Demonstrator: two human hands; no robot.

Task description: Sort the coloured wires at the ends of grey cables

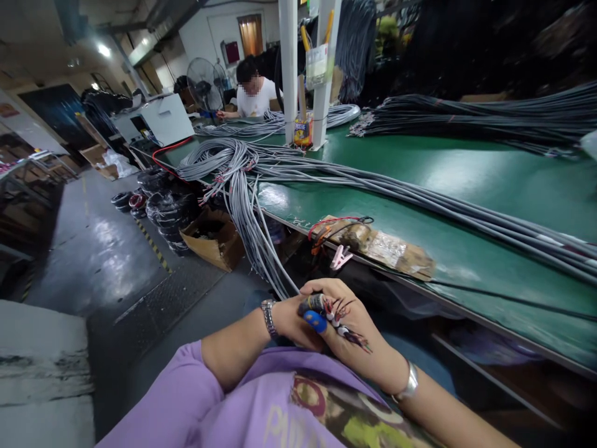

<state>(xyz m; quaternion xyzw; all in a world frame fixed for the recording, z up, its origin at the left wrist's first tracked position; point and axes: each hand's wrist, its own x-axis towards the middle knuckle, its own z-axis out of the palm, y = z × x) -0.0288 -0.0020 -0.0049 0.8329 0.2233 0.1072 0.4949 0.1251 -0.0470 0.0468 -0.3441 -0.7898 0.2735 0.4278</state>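
In front of my stomach, my left hand point(293, 320) and my right hand point(352, 320) meet, both closed. Several cable ends point(342, 328) stick out between them, with thin red, black and other coloured wires fanned over my right palm. One thumb has a blue cover point(315, 321); a dark wrap shows just above it. The fingers partly hide the cables in my grip. Behind my hands, a bundle of grey cables point(252, 218) hangs over the table edge and runs down towards them.
Grey cable bundles lie along the green table point(466, 165), black cables point(448, 118) farther back. A taped board point(387, 249) with a pink clip point(341, 257) sits at the near edge. Below stand a cardboard box point(214, 239) and wrapped coils point(170, 211). A person point(259, 93) sits beyond.
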